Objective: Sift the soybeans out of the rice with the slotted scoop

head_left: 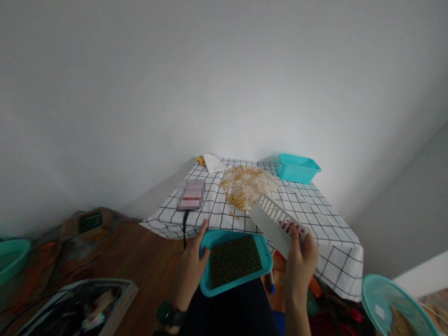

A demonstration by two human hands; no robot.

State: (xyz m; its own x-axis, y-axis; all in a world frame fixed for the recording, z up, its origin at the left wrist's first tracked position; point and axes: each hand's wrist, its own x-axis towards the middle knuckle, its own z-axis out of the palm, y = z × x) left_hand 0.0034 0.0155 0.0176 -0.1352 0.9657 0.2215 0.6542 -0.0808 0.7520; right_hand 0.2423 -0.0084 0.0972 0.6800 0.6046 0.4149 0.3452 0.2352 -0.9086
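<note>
A shallow teal tray [234,293] of small dark green beans [235,260] rests on my lap at the table's front edge. My left hand [192,263] holds its left side, thumb over the rim and index finger stretched out; the other fingers are mostly hidden. In my right hand [301,259] is a white slotted plastic piece [271,221], tilted above the table's front edge, its slots along the upper side. Beyond it, yellow soybeans [236,200] and pale grains [255,179] lie spread in a heap on the checked cloth [213,214].
A teal rectangular bin [297,169] stands at the table's back right. At the back left lies a white folded cloth or paper [213,163]; a blurred-out device [191,195] with a black strap lies nearer. An open box [115,308] and teal basins [380,294] flank me below table height.
</note>
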